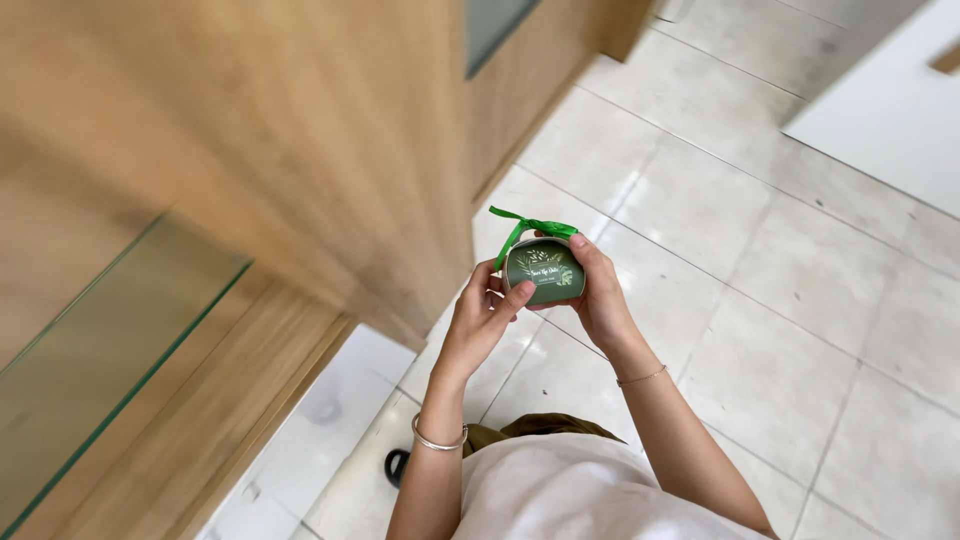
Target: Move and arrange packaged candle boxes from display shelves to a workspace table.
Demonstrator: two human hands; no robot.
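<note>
White shirt (560, 495): lowest in the head view, closest to the camera, with an olive garment edge (540, 428) just above it.

Left wrist: silver bangle (438, 438) around it. Right wrist: thin bracelet (642, 377).

Left hand (480, 320): raised before the chest, fingers curled, thumb pressed on the lower left face of the box; closed on it from the left.

Right hand (600, 295): cupped behind and under the box, fingers wrapped round its right side and top edge; closed on it too.

Box (545, 270): small, dark green, rounded, pale leaf pattern and lettering on its face. Held between both hands in mid-air, over the floor, face turned up to the camera.

Ribbon (525, 230): bright green, tied at the top of the box, ends sticking out to the left and above the fingers.

Black object (397, 465): on the floor left of the left forearm, partly hidden; kind cannot be told.

Floor (780, 260): pale square tiles with dark joints.

Wooden cabinet (300, 150): left, tall, light oak, blurred, with a glass shelf (110, 350) at lower left.

White panel (890, 120): far upper right.
</note>
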